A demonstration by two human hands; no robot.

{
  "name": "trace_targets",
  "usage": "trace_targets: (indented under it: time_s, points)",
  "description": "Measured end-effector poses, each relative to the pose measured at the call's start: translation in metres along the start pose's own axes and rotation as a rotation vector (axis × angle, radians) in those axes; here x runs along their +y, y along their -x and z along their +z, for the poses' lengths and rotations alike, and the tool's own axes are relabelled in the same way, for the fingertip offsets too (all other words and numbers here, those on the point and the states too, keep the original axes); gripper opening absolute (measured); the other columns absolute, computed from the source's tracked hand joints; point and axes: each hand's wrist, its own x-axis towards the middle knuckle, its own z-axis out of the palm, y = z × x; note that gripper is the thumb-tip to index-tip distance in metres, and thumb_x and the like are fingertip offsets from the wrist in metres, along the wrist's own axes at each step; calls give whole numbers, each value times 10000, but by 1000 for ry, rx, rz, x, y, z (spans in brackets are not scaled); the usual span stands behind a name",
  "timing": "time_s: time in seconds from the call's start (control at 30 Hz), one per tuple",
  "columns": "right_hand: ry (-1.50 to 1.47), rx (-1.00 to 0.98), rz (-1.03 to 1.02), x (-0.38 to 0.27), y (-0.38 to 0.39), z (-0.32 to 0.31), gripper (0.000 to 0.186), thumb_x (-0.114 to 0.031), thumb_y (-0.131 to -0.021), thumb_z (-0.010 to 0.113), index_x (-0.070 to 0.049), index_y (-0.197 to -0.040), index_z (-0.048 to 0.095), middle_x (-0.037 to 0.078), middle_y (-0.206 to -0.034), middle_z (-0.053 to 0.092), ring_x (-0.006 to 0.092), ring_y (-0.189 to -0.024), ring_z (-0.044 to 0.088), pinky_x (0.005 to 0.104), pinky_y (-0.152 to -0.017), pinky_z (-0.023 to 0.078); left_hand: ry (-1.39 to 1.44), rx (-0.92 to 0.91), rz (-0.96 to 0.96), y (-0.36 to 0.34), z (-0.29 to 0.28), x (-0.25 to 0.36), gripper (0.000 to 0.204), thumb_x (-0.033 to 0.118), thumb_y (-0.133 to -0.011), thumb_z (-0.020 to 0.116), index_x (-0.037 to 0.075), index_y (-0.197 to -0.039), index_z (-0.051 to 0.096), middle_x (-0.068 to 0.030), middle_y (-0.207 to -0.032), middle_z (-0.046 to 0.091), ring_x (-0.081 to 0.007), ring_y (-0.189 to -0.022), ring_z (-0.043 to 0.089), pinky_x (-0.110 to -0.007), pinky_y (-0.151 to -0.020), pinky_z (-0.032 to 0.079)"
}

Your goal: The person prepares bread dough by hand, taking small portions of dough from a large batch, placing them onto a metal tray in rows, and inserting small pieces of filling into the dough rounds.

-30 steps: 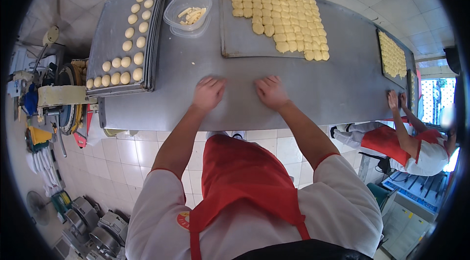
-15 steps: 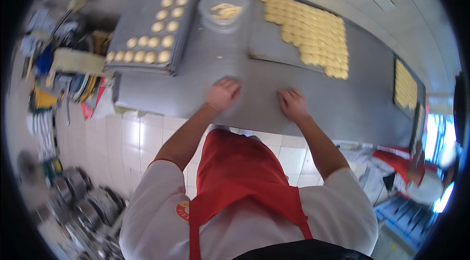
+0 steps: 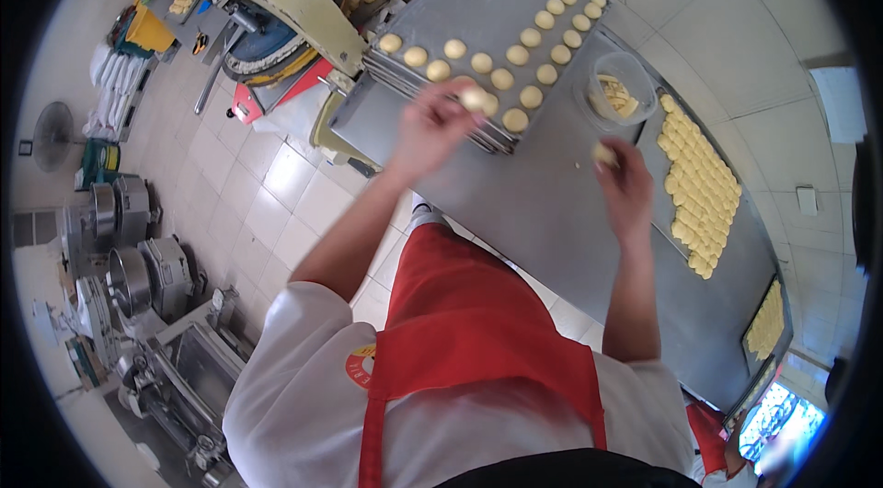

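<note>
My left hand (image 3: 430, 134) is at the near edge of the metal baking tray (image 3: 441, 5), its fingers closed on a pale dough ball (image 3: 473, 100). Another ball shows right behind that one, close to the fingertips. Rows of round dough balls (image 3: 501, 79) run along the tray's right and near sides. My right hand (image 3: 629, 189) is above the steel table, pinching a second dough ball (image 3: 604, 155) between thumb and fingers. Just beyond it stands a clear plastic tub (image 3: 589, 97) with yellowish pieces (image 3: 618, 98) inside.
To the right lies a sheet of close-packed dough pieces (image 3: 699, 184), with a smaller batch (image 3: 765, 322) farther along the steel table (image 3: 543, 212). At left stands a machine with a cream-coloured arm (image 3: 303, 10). Mixers (image 3: 156, 276) stand on the tiled floor, lower left.
The view has swung toward the tray on the left. Both hands have lifted off the table; each now holds a dough ball, the left at the tray, the right near the tub.
</note>
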Motion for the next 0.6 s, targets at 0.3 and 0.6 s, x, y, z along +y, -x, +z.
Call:
trace_targets:
  time_s: [0.3, 0.6]
  points:
    - [315, -226, -213, -34, -200, 244, 397, -99, -895, 782, -52, -1282, 707, 185, -1255, 692, 361, -1102, 723, 436, -961, 600, -911, -263, 302, -191, -159, 41, 449, 160, -813, 900, 74, -1237, 778, -106, -1071, 783, -255, -930, 725, -388, -867, 590]
    - [625, -327, -171, -22, -224, 278, 375, -106, -870, 768, -52, -1237, 718, 163, -1249, 685, 397, -1181, 664, 457, -1005, 571, -1067, -565, 366, -232, -179, 26, 408, 183, -806, 867, 75, -1192, 789, -129, -1113, 774, -349, -1138, 663, -442, -1026, 532]
